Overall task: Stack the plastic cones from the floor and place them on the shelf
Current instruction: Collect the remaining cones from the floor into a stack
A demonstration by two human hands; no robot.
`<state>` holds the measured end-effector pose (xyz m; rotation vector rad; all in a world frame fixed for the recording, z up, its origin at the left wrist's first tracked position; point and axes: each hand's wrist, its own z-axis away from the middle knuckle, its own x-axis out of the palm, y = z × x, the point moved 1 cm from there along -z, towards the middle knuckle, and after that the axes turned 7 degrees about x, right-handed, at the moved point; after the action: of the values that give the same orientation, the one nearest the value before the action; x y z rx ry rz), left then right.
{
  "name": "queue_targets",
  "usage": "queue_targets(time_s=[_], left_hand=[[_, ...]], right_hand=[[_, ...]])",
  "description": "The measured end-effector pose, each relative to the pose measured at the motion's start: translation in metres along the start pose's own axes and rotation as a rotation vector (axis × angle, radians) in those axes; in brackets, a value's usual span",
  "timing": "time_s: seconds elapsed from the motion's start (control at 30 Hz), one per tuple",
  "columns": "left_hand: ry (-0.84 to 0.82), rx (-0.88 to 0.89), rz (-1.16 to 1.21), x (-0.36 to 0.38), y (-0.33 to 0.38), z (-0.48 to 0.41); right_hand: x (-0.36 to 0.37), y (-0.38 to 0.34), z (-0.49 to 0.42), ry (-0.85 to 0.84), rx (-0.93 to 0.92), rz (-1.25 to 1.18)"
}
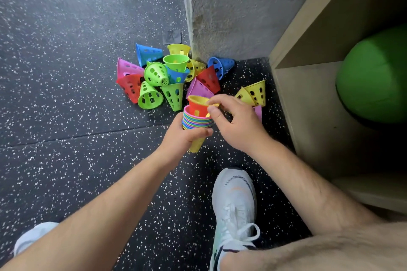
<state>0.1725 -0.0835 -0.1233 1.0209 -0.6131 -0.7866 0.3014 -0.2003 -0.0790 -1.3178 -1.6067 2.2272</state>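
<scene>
My left hand point(184, 137) grips a nested stack of coloured cones point(196, 121), wide ends up, its yellow tip poking out below my fingers. My right hand point(236, 122) pinches the rim of a yellow cone point(198, 99) that sits inside a red cone point(196, 109) at the top of the stack. Just beyond, several loose perforated cones point(164, 77) in green, blue, red, pink and yellow lie in a heap on the floor by the wall corner. Two yellow cones point(253, 94) lie to the right, near the shelf.
A beige shelf unit point(312, 103) stands at the right with a large green ball point(374, 75) inside it. A grey concrete wall point(231, 11) rises behind the heap. My white shoes point(234, 207) stand on the speckled black rubber floor point(66, 72).
</scene>
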Motion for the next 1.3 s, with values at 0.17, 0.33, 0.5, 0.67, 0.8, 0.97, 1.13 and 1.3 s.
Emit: queue_targets(time_s=[0.17, 0.33, 0.5, 0.67, 0.8, 0.97, 1.13, 1.3], left_hand=[[-0.021, -0.017, -0.011, 0.015, 0.001, 0.004], [-0.060, -0.042, -0.040, 0.028, -0.011, -0.001], [-0.106, -0.060, -0.087, 0.039, -0.015, -0.007], [-0.114, -0.055, -0.095, 0.051, -0.009, -0.008], [-0.124, -0.065, -0.086, 0.053, -0.013, -0.009], [-0.121, -0.070, -0.077, 0.053, -0.015, -0.007], [-0.118, -0.086, -0.074, 0.051, -0.019, -0.006], [-0.118, -0.060, -0.072, 0.050, -0.017, -0.009]], right_hand=[[0.003, 0.011, 0.024, -0.115, 0.125, -0.073], [-0.007, 0.032, 0.036, 0.140, 0.142, -0.008], [-0.028, 0.067, 0.033, 0.432, 0.291, 0.200], [-0.034, 0.087, 0.024, 0.345, 0.464, 0.227], [-0.036, 0.093, 0.020, 0.283, 0.482, 0.261], [-0.042, 0.088, 0.027, 0.415, 0.306, 0.393], [-0.053, 0.064, 0.029, 0.638, 0.011, 0.243], [-0.047, 0.048, 0.020, 0.428, -0.154, 0.138]])
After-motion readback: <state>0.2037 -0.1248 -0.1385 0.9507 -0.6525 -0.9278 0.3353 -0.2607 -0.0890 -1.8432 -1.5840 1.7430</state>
